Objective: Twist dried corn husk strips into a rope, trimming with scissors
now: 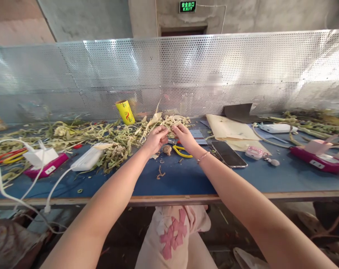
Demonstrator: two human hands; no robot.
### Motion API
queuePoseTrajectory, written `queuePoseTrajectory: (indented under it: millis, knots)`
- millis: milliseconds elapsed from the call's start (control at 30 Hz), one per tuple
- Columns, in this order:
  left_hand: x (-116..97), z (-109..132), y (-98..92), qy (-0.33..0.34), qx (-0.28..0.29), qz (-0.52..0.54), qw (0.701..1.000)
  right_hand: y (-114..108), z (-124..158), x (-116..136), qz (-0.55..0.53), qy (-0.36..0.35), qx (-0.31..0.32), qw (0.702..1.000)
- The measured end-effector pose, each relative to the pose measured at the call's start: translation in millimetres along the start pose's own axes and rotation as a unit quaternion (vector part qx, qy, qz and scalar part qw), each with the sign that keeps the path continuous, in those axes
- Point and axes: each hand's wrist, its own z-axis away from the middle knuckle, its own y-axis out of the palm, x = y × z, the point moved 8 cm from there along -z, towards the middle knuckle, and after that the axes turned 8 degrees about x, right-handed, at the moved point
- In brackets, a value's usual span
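Note:
My left hand (pixel 157 139) and my right hand (pixel 184 135) are close together above the middle of the table. Fingers and thumb are pinched on each hand, but whatever sits between them is too small to make out. Behind and to the left spreads a heap of dried plant stalks and leaves (pixel 120 142). Just below the hands lies a small brown coiled ball (pixel 167 150), with yellow-handled pliers (pixel 183 152) beside it, partly covered by my right hand. A few twisted brown scraps (pixel 160 173) are scattered nearer the front edge.
A yellow tube (pixel 125 112) stands against the perforated metal screen (pixel 169 67). Left are a magenta power strip (pixel 46 166), a white power bank (pixel 90 157) and cables. Right are a phone (pixel 229 153), a pink earbud case (pixel 254 152), papers (pixel 228 127) and another power strip (pixel 316 160).

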Motion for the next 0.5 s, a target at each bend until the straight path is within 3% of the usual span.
queuePoseTrajectory:
  millis: [200,367,500]
  knots:
    - [2.9,1.2,9.8,-0.014,0.018,-0.004,1.000,-9.2,4.0,6.5,0.013,-0.056,-0.086,0.995]
    - [2.4,1.0,14.4,-0.006,0.038,-0.025,0.999,-13.1,11.3,10.5,-0.035,-0.039,-0.129,0.990]
    - [4.6,0.7,15.7,-0.010,0.045,-0.041,0.998,-14.7,15.0,14.2,-0.015,-0.027,-0.150,0.988]
